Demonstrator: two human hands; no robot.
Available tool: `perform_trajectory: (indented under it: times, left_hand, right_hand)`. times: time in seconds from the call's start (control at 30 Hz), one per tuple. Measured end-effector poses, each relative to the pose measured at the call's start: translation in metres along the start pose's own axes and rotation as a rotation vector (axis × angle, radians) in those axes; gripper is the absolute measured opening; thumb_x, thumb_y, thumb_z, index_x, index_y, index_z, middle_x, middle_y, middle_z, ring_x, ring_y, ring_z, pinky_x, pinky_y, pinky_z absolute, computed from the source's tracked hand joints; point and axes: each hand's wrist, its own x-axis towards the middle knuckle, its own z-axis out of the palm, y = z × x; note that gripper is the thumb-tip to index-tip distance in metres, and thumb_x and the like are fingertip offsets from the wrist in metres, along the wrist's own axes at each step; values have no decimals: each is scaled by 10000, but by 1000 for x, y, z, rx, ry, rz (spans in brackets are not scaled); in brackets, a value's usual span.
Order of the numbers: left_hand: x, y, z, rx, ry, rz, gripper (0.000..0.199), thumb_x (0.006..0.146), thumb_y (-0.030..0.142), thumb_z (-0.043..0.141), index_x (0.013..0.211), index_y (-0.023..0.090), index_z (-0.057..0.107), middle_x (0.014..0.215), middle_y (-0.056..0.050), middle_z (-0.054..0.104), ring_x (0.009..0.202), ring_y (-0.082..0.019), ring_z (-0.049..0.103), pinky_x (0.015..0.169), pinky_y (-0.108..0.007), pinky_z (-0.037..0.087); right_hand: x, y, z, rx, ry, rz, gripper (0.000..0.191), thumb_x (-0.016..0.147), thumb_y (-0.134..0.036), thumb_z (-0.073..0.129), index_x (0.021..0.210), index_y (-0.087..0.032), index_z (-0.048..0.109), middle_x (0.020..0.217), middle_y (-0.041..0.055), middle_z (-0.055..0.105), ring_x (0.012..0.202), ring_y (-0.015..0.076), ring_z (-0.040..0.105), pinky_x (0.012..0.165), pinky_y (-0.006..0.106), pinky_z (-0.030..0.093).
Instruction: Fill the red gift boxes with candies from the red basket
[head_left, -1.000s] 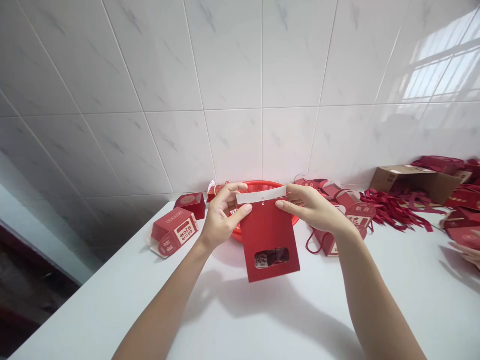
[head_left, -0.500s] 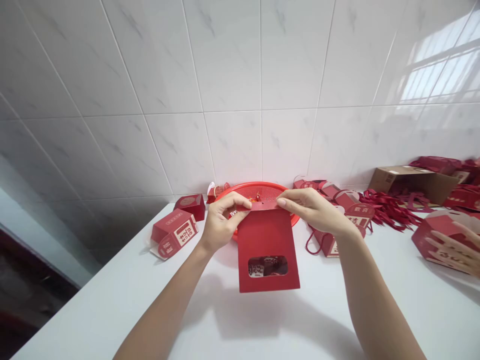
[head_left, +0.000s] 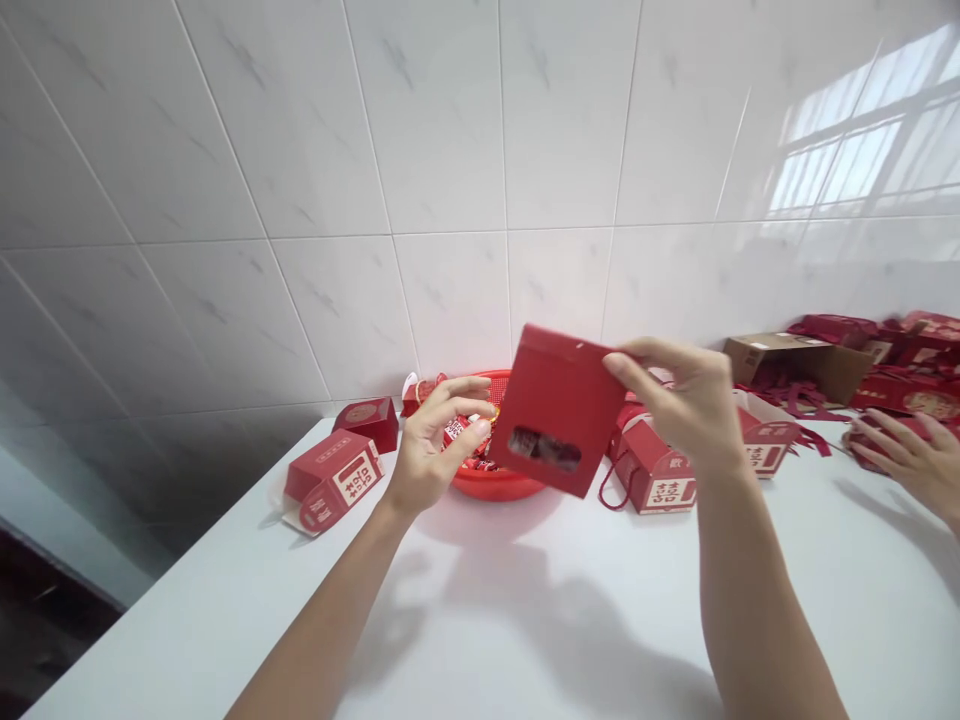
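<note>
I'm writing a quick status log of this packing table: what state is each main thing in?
Red bag: tilted, upright crease near top, contents showing through window
Right hand: pinching the bag's upper corner
Left hand: open, apparently empty
Red basket: upright, partly filled
Cardboard box: open, ribbons inside
Dark red box: looks closed

The white tabletop (head_left: 585, 640) is brightly and evenly lit, with soft-edged arm shadows cast on it. Barred window light is reflected as glare on the upper right of the glossy, grey-veined tiled wall (head_left: 450, 130). The lower left corner is left dim. Tile lines are slanted outward by wide-angle distortion.
</note>
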Motion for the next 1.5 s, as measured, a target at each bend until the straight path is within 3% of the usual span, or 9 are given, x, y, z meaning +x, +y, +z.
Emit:
perform_trajectory:
  times: [0.17, 0.3, 0.43, 0.6, 0.93, 1.13, 1.27, 1.4, 1.5]
  left_hand:
    - [4, -1, -1, 3, 28, -35, 121, 869, 281, 660, 829, 217, 755, 1050, -72, 714, 1086, -236, 634, 979, -402, 501]
    - [5, -2, 0, -17, -4, -71, 142, 869, 289, 655, 812, 207, 756, 1017, -77, 725, 1038, -228, 649, 923, -372, 528]
    - [4, -3, 4, -50, -52, -94, 145, 866, 293, 664, 800, 205, 758, 997, -74, 725, 989, -218, 663, 913, -354, 534]
    - [3, -3, 9, -72, -128, -116, 144, 866, 295, 667, 818, 201, 766, 963, -82, 729, 937, -214, 680, 858, -340, 564]
    - [7, -16, 4, 46, -143, -121, 158, 861, 312, 651, 813, 206, 758, 953, -73, 738, 958, -212, 679, 909, -361, 541]
    - [17, -49, -51, 477, 92, -326, 250, 800, 364, 608, 942, 200, 731, 1094, -94, 710, 1047, -268, 653, 1012, -433, 475]
    - [11, -65, -96, 839, 86, -652, 508, 745, 306, 613, 1242, 203, 634, 1293, -151, 621, 1245, -347, 555, 1062, -467, 430]
    - [-3, -75, -124, 1061, 17, -1039, 906, 609, 284, 703, 1464, 193, 416, 1447, -269, 448, 1383, -504, 361, 1011, -660, 394]
    - [-11, -84, -139, 1105, -18, -1088, 979, 517, 256, 731, 1443, 192, 418, 1408, -336, 465, 1327, -618, 356, 893, -811, 330]
  right_hand:
    - [1, 15, -44, -206, 569, -22, 160, 809, -298, 720, 820, -144, 764, 661, 30, 680, 571, 151, 596, 563, 271, 477]
    - [-5, 34, -85, -559, 692, -32, 229, 779, -329, 671, 811, -125, 770, 658, 80, 692, 556, 190, 614, 568, 301, 465]
    - [-21, 56, -108, -786, 567, 135, 198, 727, -327, 640, 747, -159, 743, 626, 96, 679, 590, 229, 631, 618, 331, 452]
    - [-50, 88, -102, -798, 386, 413, 170, 711, -359, 628, 702, -198, 681, 463, 37, 560, 565, 261, 612, 602, 347, 413]
    - [-78, 109, -88, -814, 269, 401, 100, 733, -344, 655, 662, -273, 653, 629, 73, 666, 535, 262, 589, 505, 359, 383]
    - [-82, 96, -60, -720, 453, -84, 146, 844, -297, 585, 778, -208, 679, 882, 139, 734, 793, 297, 697, 708, 423, 559]
    - [-94, 72, -28, -554, 244, -272, 90, 900, -197, 606, 911, -207, 694, 996, 115, 723, 912, 262, 708, 851, 423, 572]
    - [-108, 58, -2, -422, 39, -303, 124, 903, -146, 605, 960, -227, 680, 1067, 116, 710, 955, 252, 710, 854, 400, 581]
    - [-116, 57, 8, -358, -52, -256, 136, 911, -152, 578, 952, -234, 679, 1085, 113, 712, 940, 253, 718, 811, 387, 591]
